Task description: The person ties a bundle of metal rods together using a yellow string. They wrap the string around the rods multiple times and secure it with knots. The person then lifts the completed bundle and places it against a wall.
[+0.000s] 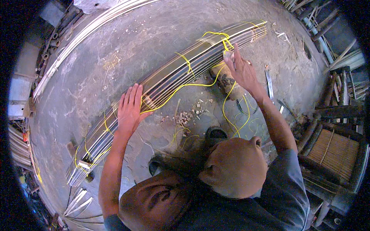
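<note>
**Hands on a bundle of long strips**

Left hand (129, 109) lies flat, fingers spread, pressed on the bundle (173, 77) of long dark strips that runs across the concrete floor (115, 50). Right hand (241, 69) is farther along the bundle, fingers pinching the yellow cord (225, 42) at a knot. More cord loops loose over the floor beside small wood chips (187, 115). A wood block (225, 82) sits under the bundle near the right wrist. Pale slats (77, 38) curve along the far side.
</note>
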Available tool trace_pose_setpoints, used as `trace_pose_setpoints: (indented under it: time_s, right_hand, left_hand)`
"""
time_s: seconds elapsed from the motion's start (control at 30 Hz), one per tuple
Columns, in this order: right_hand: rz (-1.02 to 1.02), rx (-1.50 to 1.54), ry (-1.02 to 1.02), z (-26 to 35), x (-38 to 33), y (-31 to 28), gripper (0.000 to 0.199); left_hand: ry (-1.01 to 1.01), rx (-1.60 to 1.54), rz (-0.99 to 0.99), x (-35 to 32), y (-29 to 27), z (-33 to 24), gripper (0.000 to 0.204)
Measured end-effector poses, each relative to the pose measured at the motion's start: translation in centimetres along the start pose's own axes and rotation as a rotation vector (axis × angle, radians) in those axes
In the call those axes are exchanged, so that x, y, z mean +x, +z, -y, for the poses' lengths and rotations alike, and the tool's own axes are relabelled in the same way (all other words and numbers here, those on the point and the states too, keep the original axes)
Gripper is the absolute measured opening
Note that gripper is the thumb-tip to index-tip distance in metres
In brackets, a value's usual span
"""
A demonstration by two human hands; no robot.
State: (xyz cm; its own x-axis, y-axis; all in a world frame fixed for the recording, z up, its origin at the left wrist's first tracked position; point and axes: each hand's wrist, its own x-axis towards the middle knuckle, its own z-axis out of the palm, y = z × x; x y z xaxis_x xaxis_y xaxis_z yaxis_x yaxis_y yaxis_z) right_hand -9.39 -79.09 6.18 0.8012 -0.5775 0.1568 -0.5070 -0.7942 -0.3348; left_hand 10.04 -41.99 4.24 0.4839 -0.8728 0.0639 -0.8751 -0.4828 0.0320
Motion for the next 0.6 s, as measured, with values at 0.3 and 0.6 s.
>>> trace_pose_setpoints:
  time_s: [0.3, 0.6]
  right_hand:
    - [-0.167, 0.144, 0.1, -3.7, -7.2, -0.4, 0.024]
    - [-0.305, 0.064, -0.092, -0.9, -6.7, -2.7, 0.044]
  left_hand:
    - [-0.044, -0.065, 0.084, 0.4, -0.3, 0.4, 0.105]
    - [-0.036, 0.006, -0.028, 0.0, 0.1, 0.1, 0.097]
